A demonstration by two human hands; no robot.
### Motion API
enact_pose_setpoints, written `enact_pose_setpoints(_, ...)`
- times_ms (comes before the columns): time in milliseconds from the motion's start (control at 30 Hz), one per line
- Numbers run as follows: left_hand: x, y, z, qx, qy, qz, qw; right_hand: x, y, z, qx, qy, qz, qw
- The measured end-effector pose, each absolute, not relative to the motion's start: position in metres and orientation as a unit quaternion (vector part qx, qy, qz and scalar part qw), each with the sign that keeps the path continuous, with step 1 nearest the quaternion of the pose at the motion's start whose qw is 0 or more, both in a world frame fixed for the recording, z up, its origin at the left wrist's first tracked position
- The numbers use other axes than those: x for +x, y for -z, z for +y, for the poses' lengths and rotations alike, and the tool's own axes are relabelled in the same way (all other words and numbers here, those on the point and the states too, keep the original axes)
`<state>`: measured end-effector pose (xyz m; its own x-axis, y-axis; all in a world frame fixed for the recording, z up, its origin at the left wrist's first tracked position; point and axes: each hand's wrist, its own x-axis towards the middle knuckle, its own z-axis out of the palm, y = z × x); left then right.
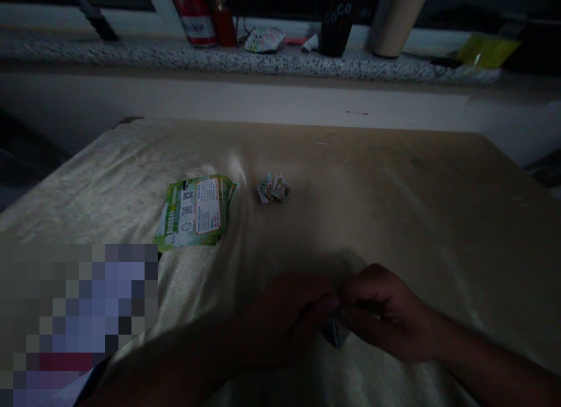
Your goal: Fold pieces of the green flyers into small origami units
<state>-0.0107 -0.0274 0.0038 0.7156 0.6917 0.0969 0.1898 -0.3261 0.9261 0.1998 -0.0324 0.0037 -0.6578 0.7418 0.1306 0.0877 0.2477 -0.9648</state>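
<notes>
Over the near part of the table, my left hand [293,308] and my right hand [390,316] meet at the fingertips. Both are closed in a pinch on a small folded paper [335,332]. Its lower end shows below the fingers, while the rest is hidden by them and by shadow. Beyond my hands lies a small crumpled or folded paper shape [274,188] with printed, pointed parts. To its left is a stack of green printed leaflets [193,214], slightly fanned, with text and square codes on the top one.
A pale, wrinkled cloth covers the table [372,191]. Behind it, a speckled stone sill [280,62] carries a red can [195,18], an orange bottle [224,21], a dark cup [336,24], a tan cylinder [401,21] and a yellow-green packet [488,51]. The lower left is pixelated.
</notes>
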Motion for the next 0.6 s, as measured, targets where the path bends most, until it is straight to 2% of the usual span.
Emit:
enact_pose_setpoints(167,-0.010,-0.008,-0.028,0.763,-0.250,0.309,0.510,0.203,-0.002,-0.031,-0.302,-0.569,-0.712,0.279)
enact_pose_setpoints(367,-0.010,-0.006,-0.026,0.698,-0.258,0.328,0.582,0.204,0.003,-0.033,-0.312,-0.603,-0.676,0.285)
enact_pose_setpoints(467,-0.011,-0.002,-0.024,0.615,-0.272,0.373,0.639,0.203,0.004,-0.034,-0.318,-0.509,-0.717,0.354)
enact_pose_setpoints(600,-0.010,0.005,-0.021,0.491,-0.276,0.403,0.722,0.200,0.002,-0.034,-0.315,-0.309,-0.790,0.426)
